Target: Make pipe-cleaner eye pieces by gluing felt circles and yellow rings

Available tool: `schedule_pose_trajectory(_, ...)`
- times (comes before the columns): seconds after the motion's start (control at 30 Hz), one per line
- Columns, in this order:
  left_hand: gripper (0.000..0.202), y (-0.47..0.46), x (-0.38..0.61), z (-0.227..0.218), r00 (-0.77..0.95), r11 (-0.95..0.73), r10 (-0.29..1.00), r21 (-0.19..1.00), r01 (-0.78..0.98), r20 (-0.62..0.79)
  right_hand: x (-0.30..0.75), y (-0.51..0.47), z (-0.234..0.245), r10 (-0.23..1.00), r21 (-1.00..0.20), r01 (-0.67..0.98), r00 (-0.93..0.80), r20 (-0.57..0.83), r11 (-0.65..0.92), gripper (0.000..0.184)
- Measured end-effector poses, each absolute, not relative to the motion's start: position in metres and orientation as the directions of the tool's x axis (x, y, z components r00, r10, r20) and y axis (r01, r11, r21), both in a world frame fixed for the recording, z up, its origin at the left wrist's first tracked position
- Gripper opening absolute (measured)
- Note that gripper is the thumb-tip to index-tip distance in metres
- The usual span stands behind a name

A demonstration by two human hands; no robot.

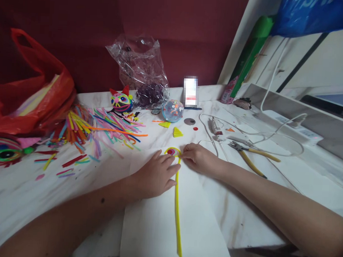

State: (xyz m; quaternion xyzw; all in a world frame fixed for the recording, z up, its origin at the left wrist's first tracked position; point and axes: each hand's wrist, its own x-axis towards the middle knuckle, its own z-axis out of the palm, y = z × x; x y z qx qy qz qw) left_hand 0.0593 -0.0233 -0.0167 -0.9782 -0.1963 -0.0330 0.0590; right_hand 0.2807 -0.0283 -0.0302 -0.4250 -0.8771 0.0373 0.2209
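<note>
A small eye-shaped piece (173,152), red and purple inside a yellow outline, lies near the top of a white paper sheet (151,229). From it a long yellow pipe cleaner (177,207) runs down the sheet. My left hand (155,174) lies flat with fingers spread, its fingertips touching the piece's lower left edge and the pipe cleaner. On the other side my right hand (200,158) is closed in a pinch at the piece's right end, where the yellow pipe cleaner bends. Its fingertips partly hide the pinched bit.
Many coloured pipe cleaners (104,126) are heaped at left before a red plastic bag (34,90). Behind stand a decorated ball (121,101) and a clear tub (172,111). Yellow-handled pliers (249,153), a glue gun (217,127) and a white cable (272,132) lie at right.
</note>
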Motion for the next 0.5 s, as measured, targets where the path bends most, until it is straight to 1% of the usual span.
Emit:
schedule_pose_trajectory(0.2,0.042,-0.0243,0.0580,-0.0171,0.923,-0.919,0.375,-0.094,0.382,0.091,0.2832,-0.0238,-0.0295,0.778,-0.333,0.705,-0.536,0.328,0.626,0.023)
schedule_pose_trajectory(0.37,0.043,-0.0236,0.0583,-0.0172,0.926,-0.923,0.363,-0.096,0.372,0.101,0.2824,-0.0242,-0.0239,0.808,-0.426,0.687,-0.509,0.295,0.588,0.025)
schedule_pose_trajectory(0.43,0.044,-0.0234,0.0585,-0.0172,0.925,-0.924,0.356,-0.098,0.369,0.131,0.2827,-0.0237,-0.0233,0.815,-0.449,0.681,-0.504,0.286,0.578,0.026)
schedule_pose_trajectory(0.5,0.043,-0.0251,0.0583,-0.0154,0.923,-0.932,0.324,-0.096,0.349,0.206,0.2832,-0.0228,-0.0236,0.818,-0.464,0.676,-0.500,0.282,0.573,0.027)
